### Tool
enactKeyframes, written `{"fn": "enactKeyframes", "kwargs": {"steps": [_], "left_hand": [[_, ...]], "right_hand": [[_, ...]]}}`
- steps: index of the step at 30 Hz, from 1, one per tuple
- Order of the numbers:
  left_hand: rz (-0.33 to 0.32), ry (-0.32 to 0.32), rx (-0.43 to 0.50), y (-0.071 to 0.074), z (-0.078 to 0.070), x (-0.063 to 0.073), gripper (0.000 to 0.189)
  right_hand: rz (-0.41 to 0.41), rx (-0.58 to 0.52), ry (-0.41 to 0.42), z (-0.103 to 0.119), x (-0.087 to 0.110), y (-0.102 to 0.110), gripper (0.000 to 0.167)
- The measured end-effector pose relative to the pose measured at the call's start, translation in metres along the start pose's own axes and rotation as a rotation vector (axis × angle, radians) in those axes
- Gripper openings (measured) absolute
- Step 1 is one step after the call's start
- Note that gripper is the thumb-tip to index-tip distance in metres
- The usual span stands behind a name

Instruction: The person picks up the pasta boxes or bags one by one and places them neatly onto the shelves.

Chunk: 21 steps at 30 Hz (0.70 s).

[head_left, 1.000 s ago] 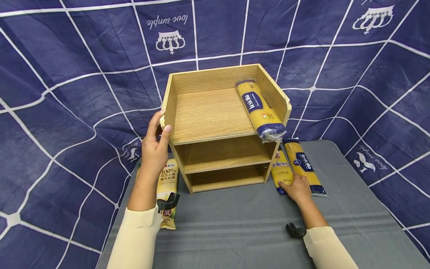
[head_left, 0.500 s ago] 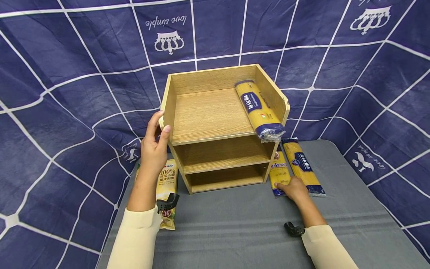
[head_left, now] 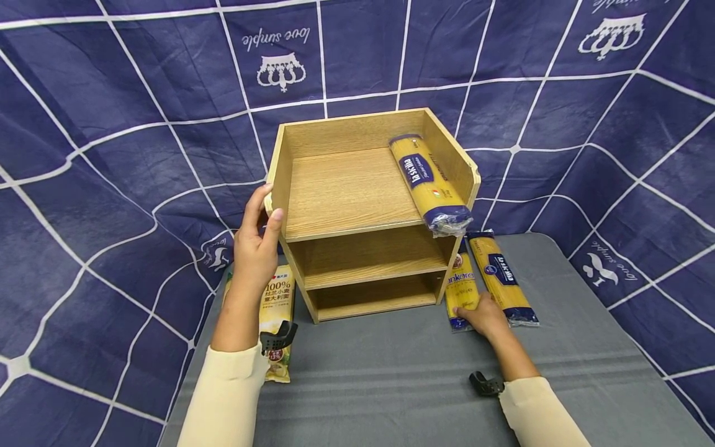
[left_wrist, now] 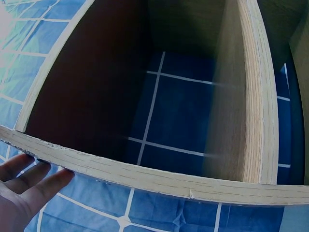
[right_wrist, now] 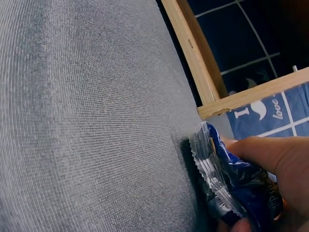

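Head view: the right hand [head_left: 485, 316], pinching the yellow pack [head_left: 461, 283] ahead of it, had drawn it slightly nearer, seemingly secure (half-open left hand [head_left: 255, 251] held the cabinet [head_left: 346, 192]).

Shelf unit [head_left: 368, 280]: I could pass into both lower bays [head_left: 371, 251] from front. Top tier [head_left: 343, 186]: room left of upper pasta pack [head_left: 429, 183]. Right wall [head_left: 450, 271] and outer pasta pack [head_left: 501, 276] hem ankara pack [head_left: 462, 282].

Three blue-ended packs [head_left: 427, 177], one rack [head_left: 341, 192]

Under the right fingers [head_left: 466, 314], the Ankara pasta packet [head_left: 462, 282] is partly hidden; beyond them, its smaller print blurs.
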State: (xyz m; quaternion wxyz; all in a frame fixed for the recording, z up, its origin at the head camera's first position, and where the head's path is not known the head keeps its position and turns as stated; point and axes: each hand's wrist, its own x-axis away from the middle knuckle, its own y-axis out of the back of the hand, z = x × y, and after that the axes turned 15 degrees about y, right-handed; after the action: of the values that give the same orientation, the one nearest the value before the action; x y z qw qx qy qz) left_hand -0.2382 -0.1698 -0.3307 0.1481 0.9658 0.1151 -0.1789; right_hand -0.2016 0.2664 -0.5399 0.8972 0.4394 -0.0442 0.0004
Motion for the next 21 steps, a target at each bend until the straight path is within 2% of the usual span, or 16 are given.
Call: {"fn": "enactKeyframes", "kwargs": {"steps": [4,8,16,21], "left_hand": [[0.000,0.002,-0.001,0.000,-0.001,0.000,0.044],[0.003,0.001,0.007,0.000,0.000,0.000,0.044],[0.009,0.004,0.015,0.000,0.002,-0.001,0.044],[0.010,0.003,0.015,0.000,0.001,-0.001,0.045]], "right_hand": [[0.000,-0.017,-0.003,0.000,0.000,0.000,0.059],[0.002,-0.078,0.001,-0.004,-0.001,0.001,0.056],[0.014,-0.318,0.022,-0.011,0.000,-0.001,0.043],[0.043,-0.476,-0.014,-0.012,0.002,0.000,0.042]]}}
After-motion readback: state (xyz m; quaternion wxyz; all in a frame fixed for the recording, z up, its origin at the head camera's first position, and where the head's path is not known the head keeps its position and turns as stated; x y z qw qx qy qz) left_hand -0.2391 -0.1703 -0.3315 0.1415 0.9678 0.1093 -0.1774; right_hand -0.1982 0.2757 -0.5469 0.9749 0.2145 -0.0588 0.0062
